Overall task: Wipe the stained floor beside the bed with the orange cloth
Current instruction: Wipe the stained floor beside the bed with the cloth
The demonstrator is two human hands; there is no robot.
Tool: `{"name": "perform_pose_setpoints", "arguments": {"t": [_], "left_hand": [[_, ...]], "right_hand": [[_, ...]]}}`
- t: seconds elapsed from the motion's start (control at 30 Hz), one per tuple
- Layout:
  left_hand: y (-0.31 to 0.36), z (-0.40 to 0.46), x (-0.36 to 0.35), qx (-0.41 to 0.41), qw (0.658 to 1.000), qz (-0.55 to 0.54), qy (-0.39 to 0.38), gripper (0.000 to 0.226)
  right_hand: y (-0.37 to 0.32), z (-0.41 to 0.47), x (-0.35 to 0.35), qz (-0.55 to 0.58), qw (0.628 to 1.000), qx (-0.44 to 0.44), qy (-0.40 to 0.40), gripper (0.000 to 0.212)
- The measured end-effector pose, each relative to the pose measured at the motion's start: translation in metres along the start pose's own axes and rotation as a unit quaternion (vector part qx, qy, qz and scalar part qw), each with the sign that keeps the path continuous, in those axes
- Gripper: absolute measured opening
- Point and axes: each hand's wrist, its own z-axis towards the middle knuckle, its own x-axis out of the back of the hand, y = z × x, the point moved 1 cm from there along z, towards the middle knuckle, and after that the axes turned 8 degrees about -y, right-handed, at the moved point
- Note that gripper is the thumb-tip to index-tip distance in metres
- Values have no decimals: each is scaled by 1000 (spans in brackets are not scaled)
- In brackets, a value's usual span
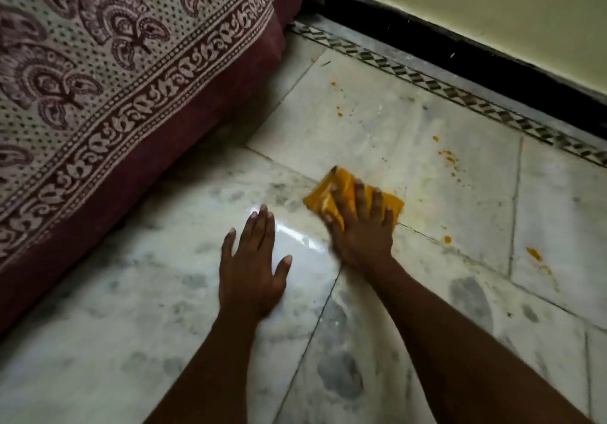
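Note:
My right hand (363, 226) presses flat on the folded orange cloth (331, 192), which lies on the white marble floor (410, 128) near a tile joint. The fingers are spread over the cloth and cover most of it. My left hand (254, 266) rests palm-down on the bare floor just left of the cloth, fingers apart and holding nothing. Orange stain spots (448, 157) dot the tiles beyond and to the right of the cloth, with a larger smear (534, 254) at the right. The bed (115, 95), draped in a maroon patterned cover, runs along the left.
A black skirting (476, 49) and pale wall (492, 3) bound the floor at the back right. A patterned tile border strip (427, 82) runs along the skirting. The bed cover hangs down to the floor on the left.

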Motion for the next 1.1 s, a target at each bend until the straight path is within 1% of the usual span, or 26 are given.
{"name": "perform_pose_setpoints", "arguments": {"t": [0.07, 0.1, 0.13, 0.17, 0.2, 0.27, 0.3, 0.33, 0.37, 0.4, 0.47, 0.5, 0.53, 0.57, 0.6, 0.63, 0.67, 0.73, 0.77, 0.8, 0.87, 0.97, 1.03, 1.1], "left_hand": [[1, 0, 2, 10, 1000, -4, -6, 86], [1, 0, 4, 17, 1000, -4, -14, 87], [2, -1, 5, 18, 1000, -8, -20, 88], [3, -1, 5, 16, 1000, -12, -22, 89], [2, 0, 5, 17, 1000, -14, -20, 90], [1, 0, 2, 25, 999, -16, -18, 92], [1, 0, 1, 29, 999, -18, -19, 92], [1, 0, 2, 32, 999, -17, -17, 93], [1, 0, 1, 37, 999, -14, -15, 93], [1, 0, 1, 41, 999, -12, -13, 94], [2, 0, 3, 45, 999, -9, -8, 94], [2, -1, 4, 42, 999, -10, -7, 94], [3, -1, 4, 38, 999, -10, -6, 94], [2, -1, 5, 37, 999, -10, -7, 94], [2, -1, 4, 39, 999, -11, -12, 94], [2, -1, 5, 40, 999, -9, -20, 94], [2, -1, 6, 39, 999, -8, -24, 94], [4, 1, 6, 43, 999, -1, -30, 94], [5, 1, 7, 44, 998, 4, -38, 95], [5, 1, 8, 44, 998, 8, -39, 95], [5, 0, 9, 34, 999, 13, -37, 94], [5, 1, 9, 37, 999, 13, -29, 93], [4, 1, 8, 39, 999, 15, -34, 92], [4, 0, 9, 35, 999, 12, -31, 92]], "right_hand": [[11, -37, -6, -26, 997, 71, 0, 67], [20, -52, -9, -34, 996, 81, -1, 66], [30, -59, -9, -39, 997, 68, 8, 65], [37, -56, -8, -36, 999, 34, 21, 63], [35, -43, -8, -21, 999, -19, 41, 62], [11, 0, -2, 37, 985, -141, 91, 62], [-7, 24, 1, 72, 977, -179, 92, 62], [-26, 45, 2, 87, 976, -183, 76, 62], [-44, 59, -1, 80, 982, -154, 67, 62], [-59, 64, -8, 60, 990, -94, 83, 60], [-70, 46, -17, 17, 992, 45, 118, 58], [-61, 28, -22, -8, 987, 99, 123, 58], [-44, 14, -23, -15, 983, 127, 129, 57], [-22, 6, -22, -12, 981, 132, 141, 55], [1, 3, -17, -6, 981, 111, 156, 54], [20, 7, -11, -3, 984, 62, 167, 54], [32, 16, -5, 5, 987, -4, 161, 55], [26, 53, 3, 46, 983, -110, 142, 57], [13, 71, 3, 63, 979, -132, 140, 58], [-4, 85, 3, 70, 977, -130, 153, 57], [-30, 100, -4, 66, 979, -83, 173, 55], [-58, 87, -18, 44, 982, 14, 182, 55], [-64, 63, -22, 48, 980, 83, 175, 55], [-50, 30, -24, 27, 972, 163, 170, 56]]}}
